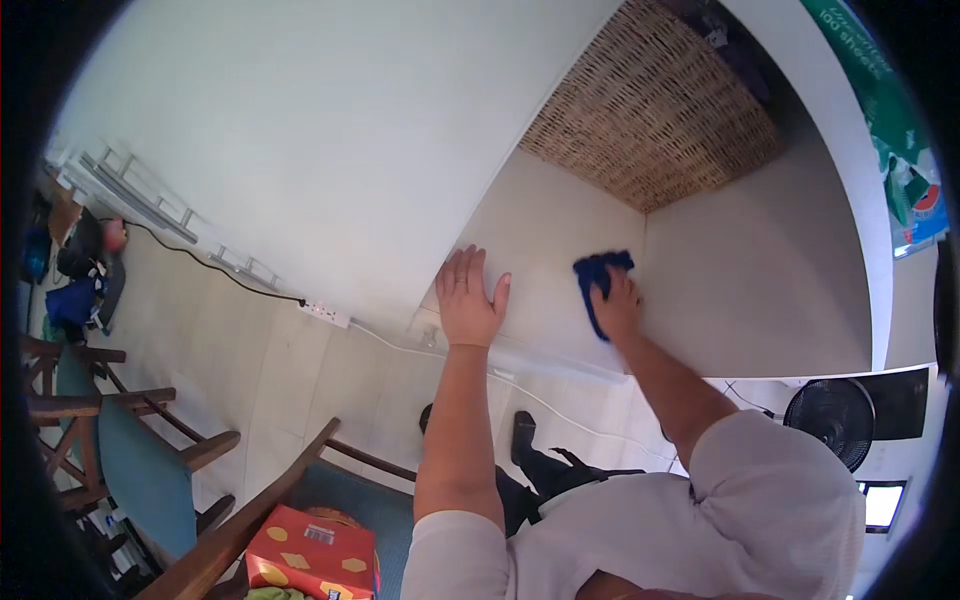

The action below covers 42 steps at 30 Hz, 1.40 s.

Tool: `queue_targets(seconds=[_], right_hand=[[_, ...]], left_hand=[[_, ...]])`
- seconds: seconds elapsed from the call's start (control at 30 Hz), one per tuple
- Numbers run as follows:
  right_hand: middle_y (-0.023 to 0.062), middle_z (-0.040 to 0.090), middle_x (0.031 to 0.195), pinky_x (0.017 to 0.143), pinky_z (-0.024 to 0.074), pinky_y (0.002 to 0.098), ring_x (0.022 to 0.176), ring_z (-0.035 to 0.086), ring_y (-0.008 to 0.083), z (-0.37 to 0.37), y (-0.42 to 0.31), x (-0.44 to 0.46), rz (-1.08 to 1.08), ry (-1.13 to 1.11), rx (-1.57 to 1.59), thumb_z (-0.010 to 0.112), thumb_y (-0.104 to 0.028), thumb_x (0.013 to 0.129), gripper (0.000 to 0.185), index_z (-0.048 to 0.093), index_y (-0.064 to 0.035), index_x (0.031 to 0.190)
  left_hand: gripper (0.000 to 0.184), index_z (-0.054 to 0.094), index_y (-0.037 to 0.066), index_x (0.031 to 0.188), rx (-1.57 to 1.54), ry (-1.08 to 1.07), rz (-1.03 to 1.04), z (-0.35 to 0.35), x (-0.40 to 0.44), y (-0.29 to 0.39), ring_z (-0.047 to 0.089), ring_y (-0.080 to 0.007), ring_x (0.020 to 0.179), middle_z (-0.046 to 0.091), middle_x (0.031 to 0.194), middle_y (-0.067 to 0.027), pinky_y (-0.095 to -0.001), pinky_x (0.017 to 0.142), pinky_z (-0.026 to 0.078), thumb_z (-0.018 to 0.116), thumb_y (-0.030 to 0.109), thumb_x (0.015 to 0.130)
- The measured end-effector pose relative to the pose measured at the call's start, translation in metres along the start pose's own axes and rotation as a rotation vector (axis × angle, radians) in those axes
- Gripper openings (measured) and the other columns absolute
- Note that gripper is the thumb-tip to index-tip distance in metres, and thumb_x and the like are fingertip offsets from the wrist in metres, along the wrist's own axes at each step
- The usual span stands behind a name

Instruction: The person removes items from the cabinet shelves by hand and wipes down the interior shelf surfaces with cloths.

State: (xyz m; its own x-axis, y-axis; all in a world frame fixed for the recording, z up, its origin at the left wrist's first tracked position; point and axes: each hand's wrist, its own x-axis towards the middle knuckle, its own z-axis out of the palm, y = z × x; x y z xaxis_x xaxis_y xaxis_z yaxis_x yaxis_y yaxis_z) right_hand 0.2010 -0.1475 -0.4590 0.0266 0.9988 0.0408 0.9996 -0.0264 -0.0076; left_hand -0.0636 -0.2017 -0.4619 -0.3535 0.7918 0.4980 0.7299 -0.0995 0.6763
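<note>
A dark blue cloth (600,283) lies against the pale inner surface of a white shelf compartment (540,215). My right hand (618,303) presses on the cloth, its fingers bent over it. Left of it, my left hand (467,300) rests flat at the compartment's edge, fingers up and thumb apart, holding nothing. Above both hands is a woven wicker basket (660,100) in the same compartment.
Green packaging (865,75) sits at the upper right. A black fan (830,420) stands at the lower right. A power strip (325,315) with cables lies on the floor. Wooden chairs with teal seats (130,440) are lower left, one bearing a red box (312,552).
</note>
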Motion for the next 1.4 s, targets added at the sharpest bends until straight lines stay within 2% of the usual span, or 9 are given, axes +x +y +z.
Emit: queue_targets(seconds=[0.17,0.27,0.47,0.73,0.97,1.07,1.23,1.3,1.4], right_hand=[[0.0151,0.034,0.141,0.103,0.0272,0.0523,0.127,0.034,0.0372,0.008,-0.024,0.124,0.382,0.071,0.117,0.041,-0.049,0.084,0.063,0.041,-0.0082,0.132],[0.0171,0.058,0.115,0.094,0.0388,0.0469,0.111,0.052,0.0348,0.001,-0.088,0.144,0.193,0.046,0.181,0.052,-0.038,0.082,0.043,0.057,-0.0060,0.110],[0.0062,0.045,0.133,0.106,0.0210,0.0472,0.127,0.036,0.0246,-0.004,-0.145,0.072,-0.980,0.024,0.177,0.057,-0.029,0.082,0.048,0.048,-0.0142,0.126],[0.0116,0.048,0.130,0.103,0.0278,0.0482,0.123,0.041,0.0295,0.024,-0.060,0.115,0.058,0.200,0.161,0.052,-0.031,0.083,0.049,0.046,-0.0111,0.127],[0.0083,0.044,0.134,0.105,0.0210,0.0485,0.127,0.035,0.0233,-0.006,-0.154,-0.030,-0.866,-0.012,0.285,0.054,-0.028,0.081,0.049,0.046,-0.0136,0.127],[0.0080,0.045,0.133,0.105,0.0216,0.0487,0.127,0.035,0.0233,-0.020,-0.119,-0.048,-0.898,-0.184,0.237,0.058,-0.030,0.080,0.050,0.048,-0.0145,0.126],[0.0082,0.048,0.130,0.099,0.0250,0.0522,0.123,0.042,0.0238,-0.021,-0.060,-0.006,-0.433,-0.120,0.311,0.064,-0.039,0.078,0.048,0.054,-0.0194,0.121],[0.0095,0.058,0.119,0.096,0.0353,0.0422,0.116,0.049,0.0260,-0.023,-0.046,0.050,-0.148,-0.311,0.609,0.063,-0.047,0.078,0.043,0.060,-0.0228,0.113],[0.0153,0.058,0.116,0.089,0.0429,0.0391,0.104,0.057,0.0284,-0.026,-0.035,0.138,0.087,0.206,0.760,0.047,-0.028,0.091,0.036,0.057,-0.0018,0.114]], left_hand=[[0.048,0.049,0.004,0.119,0.026,-0.022,-0.004,-0.002,0.001,0.001,0.046,-0.0326,0.116,0.053,0.122,-0.0149,-0.0485,0.103,0.029,0.055,0.037,0.084],[0.049,0.049,0.004,0.119,0.037,-0.013,0.013,0.001,0.001,0.000,0.045,-0.0323,0.117,0.053,0.122,-0.0147,-0.0485,0.103,0.029,0.054,0.038,0.084],[0.051,0.049,0.004,0.118,0.013,-0.002,0.036,0.002,-0.001,-0.003,0.045,-0.0335,0.117,0.052,0.123,-0.0140,-0.0504,0.102,0.028,0.054,0.041,0.084],[0.051,0.047,0.004,0.119,0.017,-0.015,0.010,0.001,-0.001,0.000,0.043,-0.0326,0.118,0.050,0.126,-0.0129,-0.0496,0.103,0.027,0.052,0.041,0.085],[0.052,0.047,0.005,0.121,-0.040,-0.004,0.019,-0.005,-0.001,0.002,0.041,-0.0318,0.122,0.048,0.130,-0.0123,-0.0498,0.104,0.025,0.052,0.042,0.085],[0.052,0.048,0.005,0.120,-0.040,0.005,0.027,-0.010,0.001,0.003,0.041,-0.0321,0.121,0.048,0.129,-0.0125,-0.0495,0.104,0.025,0.054,0.042,0.084],[0.047,0.051,0.005,0.117,-0.005,-0.025,0.035,-0.007,0.001,0.003,0.044,-0.0328,0.118,0.053,0.124,-0.0110,-0.0486,0.102,0.027,0.058,0.037,0.082],[0.044,0.053,0.006,0.113,0.015,-0.005,0.038,-0.006,0.000,0.003,0.045,-0.0326,0.116,0.055,0.121,-0.0102,-0.0487,0.101,0.029,0.058,0.036,0.082],[0.040,0.056,0.007,0.109,0.032,0.013,0.033,-0.003,0.001,0.003,0.047,-0.0319,0.114,0.056,0.119,-0.0096,-0.0488,0.100,0.030,0.059,0.036,0.081]])
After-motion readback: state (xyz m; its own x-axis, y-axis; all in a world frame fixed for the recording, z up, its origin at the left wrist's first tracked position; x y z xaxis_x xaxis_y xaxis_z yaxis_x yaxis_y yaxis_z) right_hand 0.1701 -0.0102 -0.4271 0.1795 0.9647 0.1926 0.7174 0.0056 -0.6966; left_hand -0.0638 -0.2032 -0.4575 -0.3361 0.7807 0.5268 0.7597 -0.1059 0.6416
